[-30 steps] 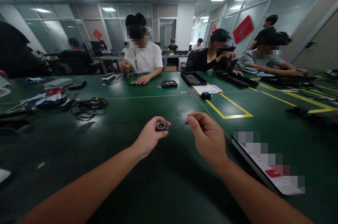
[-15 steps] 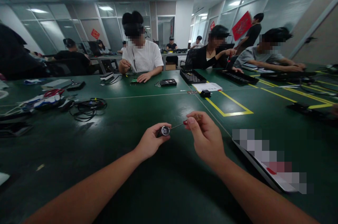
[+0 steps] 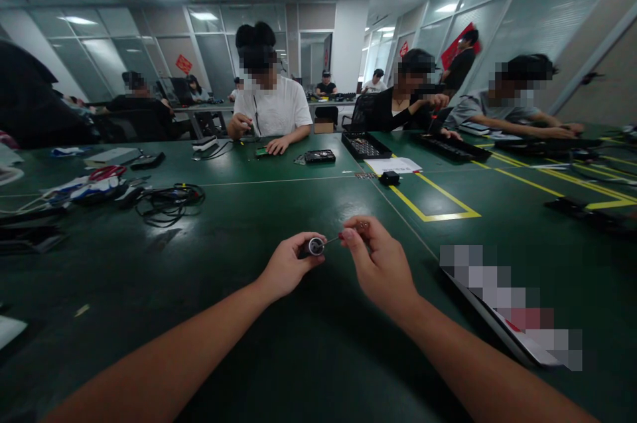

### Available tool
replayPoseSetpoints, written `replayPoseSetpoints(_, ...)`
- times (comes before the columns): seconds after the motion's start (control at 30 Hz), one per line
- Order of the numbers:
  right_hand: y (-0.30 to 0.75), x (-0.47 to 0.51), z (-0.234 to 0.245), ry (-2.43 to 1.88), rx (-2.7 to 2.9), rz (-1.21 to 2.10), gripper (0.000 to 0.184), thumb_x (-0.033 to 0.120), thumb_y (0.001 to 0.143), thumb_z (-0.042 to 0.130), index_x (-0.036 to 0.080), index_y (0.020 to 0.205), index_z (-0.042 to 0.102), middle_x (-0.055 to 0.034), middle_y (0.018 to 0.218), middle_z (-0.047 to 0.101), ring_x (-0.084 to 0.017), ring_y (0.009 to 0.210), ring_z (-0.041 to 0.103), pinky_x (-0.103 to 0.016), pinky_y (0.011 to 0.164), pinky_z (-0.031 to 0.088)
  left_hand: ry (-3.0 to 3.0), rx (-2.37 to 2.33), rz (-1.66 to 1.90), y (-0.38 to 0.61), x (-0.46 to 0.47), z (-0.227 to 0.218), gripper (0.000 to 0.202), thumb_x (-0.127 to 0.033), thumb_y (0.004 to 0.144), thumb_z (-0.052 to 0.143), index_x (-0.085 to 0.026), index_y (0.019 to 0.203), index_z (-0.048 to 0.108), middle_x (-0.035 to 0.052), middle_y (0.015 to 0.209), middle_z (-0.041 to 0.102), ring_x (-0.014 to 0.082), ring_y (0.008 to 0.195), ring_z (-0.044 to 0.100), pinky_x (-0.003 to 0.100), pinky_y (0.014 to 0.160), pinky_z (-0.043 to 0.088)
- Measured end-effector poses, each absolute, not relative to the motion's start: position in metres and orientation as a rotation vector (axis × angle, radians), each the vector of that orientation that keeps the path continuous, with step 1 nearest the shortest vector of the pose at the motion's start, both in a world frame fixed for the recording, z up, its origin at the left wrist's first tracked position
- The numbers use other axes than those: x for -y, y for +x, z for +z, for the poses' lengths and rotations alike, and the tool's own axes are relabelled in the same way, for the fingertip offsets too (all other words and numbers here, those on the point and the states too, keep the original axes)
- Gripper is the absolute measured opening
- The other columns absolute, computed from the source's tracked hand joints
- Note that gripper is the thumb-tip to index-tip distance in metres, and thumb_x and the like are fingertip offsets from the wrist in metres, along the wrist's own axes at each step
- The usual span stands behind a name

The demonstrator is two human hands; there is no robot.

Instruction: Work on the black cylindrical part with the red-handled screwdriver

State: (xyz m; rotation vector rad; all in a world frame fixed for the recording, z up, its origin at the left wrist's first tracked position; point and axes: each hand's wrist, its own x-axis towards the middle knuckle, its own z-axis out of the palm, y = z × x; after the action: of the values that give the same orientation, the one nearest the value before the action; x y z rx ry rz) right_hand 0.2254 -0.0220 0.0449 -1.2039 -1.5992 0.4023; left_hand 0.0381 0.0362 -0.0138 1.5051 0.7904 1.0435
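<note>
My left hand [image 3: 286, 270] is closed round a small dark cylindrical part [image 3: 316, 247], whose silvery round end faces me. That end has a ring-shaped rim with dark openings inside, too small to make out fully. In my right hand [image 3: 381, 267] is a screwdriver [image 3: 340, 237] with a reddish, see-through handle, pinched between thumb and fingers. Its thin shaft points left and meets the side of the cylindrical part. Whether the tip sits in a screw cannot be seen. Both hands are held above the green table [image 3: 298, 363].
To the right lies a white-topped, partly blurred flat object [image 3: 507, 317]. A coil of black cables [image 3: 172, 202] and a heap of items lie left. Ahead are a black block [image 3: 389, 178], yellow tape [image 3: 452, 216], a black tray [image 3: 365, 145] and co-workers, one in a white shirt [image 3: 279, 107].
My right hand and the screwdriver have moved left, closer to the cylindrical part. The part is turned slightly in my left hand. The whole view has shifted a little.
</note>
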Motion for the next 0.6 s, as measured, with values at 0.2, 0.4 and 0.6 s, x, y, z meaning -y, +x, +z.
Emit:
replayPoseSetpoints(0.2,0.226,0.022,0.044,-1.201,1.594,0.394,0.016,0.036,0.101,0.053,0.023,0.104,0.061,-0.0031,0.086,0.072,-0.021,0.078,0.071,-0.032,0.070,0.051,1.560,-0.826,1.069,0.038,-0.037,-0.016,0.039,-0.019,0.072,0.083,-0.024,0.110,0.076,0.0081,0.115,0.073,0.0284,0.112,0.066,0.046,0.106,0.044)
replayPoseSetpoints(0.4,0.228,0.024,0.046,-1.131,1.730,0.391,0.014,0.030,0.102,0.050,0.023,0.107,0.061,-0.0030,0.091,0.072,-0.020,0.084,0.070,-0.032,0.075,0.050,1.833,-0.939,1.115,0.032,-0.036,-0.008,0.035,-0.021,0.079,0.080,-0.024,0.114,0.076,0.0071,0.115,0.074,0.0273,0.112,0.066,0.043,0.103,0.047)
replayPoseSetpoints(0.6,0.228,0.025,0.047,-1.073,1.780,0.497,0.022,0.038,0.104,0.046,0.023,0.106,0.062,0.0000,0.079,0.066,-0.017,0.071,0.064,-0.029,0.065,0.047,1.904,-0.985,1.109,0.029,-0.037,-0.009,0.036,-0.020,0.082,0.077,-0.022,0.118,0.074,0.0064,0.117,0.075,0.0255,0.112,0.067,0.042,0.103,0.048)
